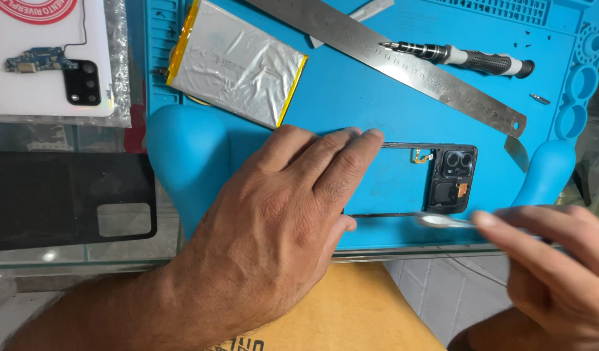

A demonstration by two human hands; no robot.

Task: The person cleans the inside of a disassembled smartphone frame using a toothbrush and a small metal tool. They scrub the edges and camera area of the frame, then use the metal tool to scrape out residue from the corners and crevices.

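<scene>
Phone frame (410, 179), black and hollow with the camera housing at its right end, lies flat on the blue work mat (351, 97), near the mat's front edge. Left hand (280, 221) rests palm down over the frame's left part, fingers together and stretched out flat, fingertips at the frame's top rail; nothing gripped, just pressing down. Right hand (559, 260) comes in from the lower right, blurred, fingers pinched narrow on a thin metal tool (442, 221), whose tip sits at the frame's lower rail just below the camera housing. Silver battery (237, 62) with yellow edges lies on the mat behind the left hand, apart from it. Steel ruler (403, 62) runs diagonally across the mat's rear, a screwdriver (462, 58) with black and white handle beside it. Off the mat to the left: black back cover (52, 195) and a white phone back (46, 58) with a small circuit board on it.
</scene>
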